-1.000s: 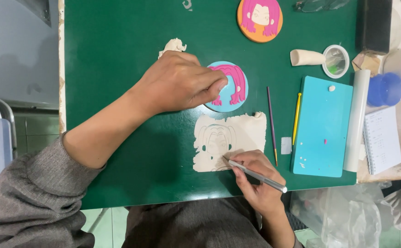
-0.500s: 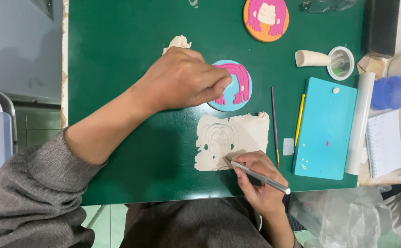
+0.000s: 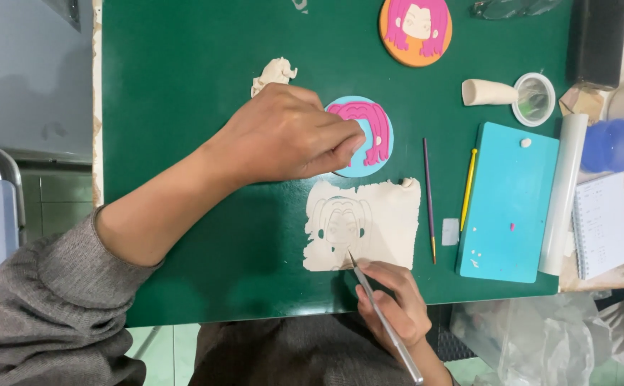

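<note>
Two hands at work on one green cutting mat (image 3: 183,143).

Left hand (image 3: 290,136): fingers curled down, fingertips pressing on one light-blue round disc (image 3: 369,139) bearing pink clay hair, mid-mat.

Right hand (image 3: 390,307): pinching one slim metal needle tool (image 3: 383,314) like a pen, tip touching the lower edge of one flattened cream clay sheet (image 3: 376,221). Sheet lies just below the disc, a face outline scored in it.

Handling, judged: sheet is thin, soft, light, easily torn or dented; best lifted from beneath at an edge, not pinched at the scored part. Disc looks stiffer; take it by the rim.

Also present:
- one finished orange disc (image 3: 416,28), far edge
- one cream clay scrap (image 3: 273,71)
- two slender tools: purple (image 3: 428,193), yellow (image 3: 468,187)
- one turquoise board (image 3: 508,204)
- one white roller (image 3: 563,193)
- one notebook (image 3: 601,225)
</note>
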